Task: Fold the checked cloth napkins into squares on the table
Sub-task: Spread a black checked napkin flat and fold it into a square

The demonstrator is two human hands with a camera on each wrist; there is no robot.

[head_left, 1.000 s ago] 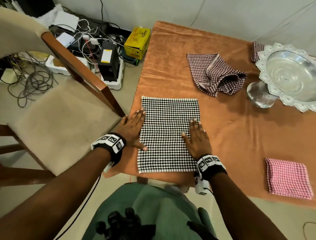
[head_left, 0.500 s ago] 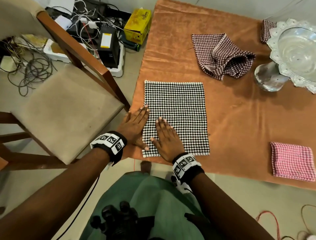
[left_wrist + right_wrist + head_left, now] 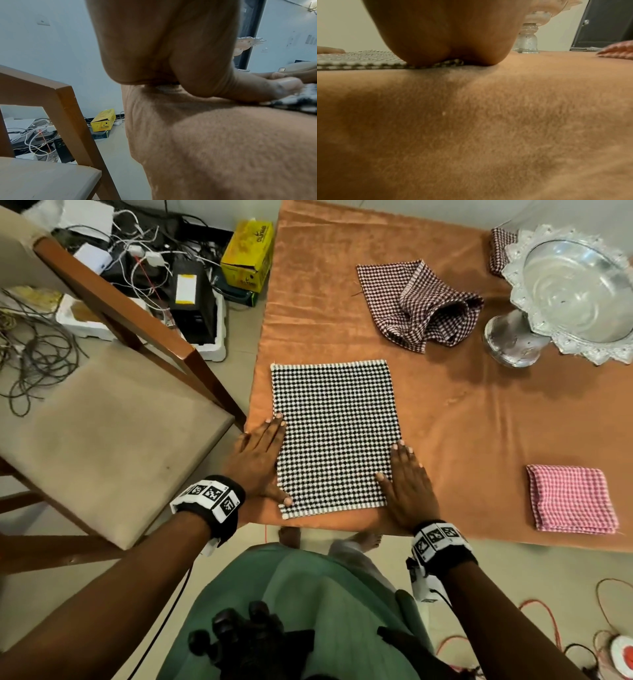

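A black-and-white checked napkin [image 3: 335, 436] lies flat as a rectangle near the front edge of the orange tablecloth [image 3: 462, 412]. My left hand [image 3: 262, 460] lies flat along its left edge, thumb on the cloth near the front corner. My right hand [image 3: 407, 481] presses flat on its right front corner, seen from below in the right wrist view as a palm [image 3: 447, 40] on the napkin [image 3: 359, 59]. A maroon checked napkin [image 3: 421, 302] lies crumpled at the back. A pink checked napkin [image 3: 572, 498] sits folded square at the right.
A glass pedestal bowl [image 3: 568, 292] stands at the back right, with another maroon checked cloth [image 3: 498, 248] beside it. A wooden chair [image 3: 102, 419] stands close to the table's left edge. Cables, a yellow box [image 3: 248, 256] and devices litter the floor.
My right hand slid from the napkin's left front part across to its right front corner. The left hand stayed at the left edge.
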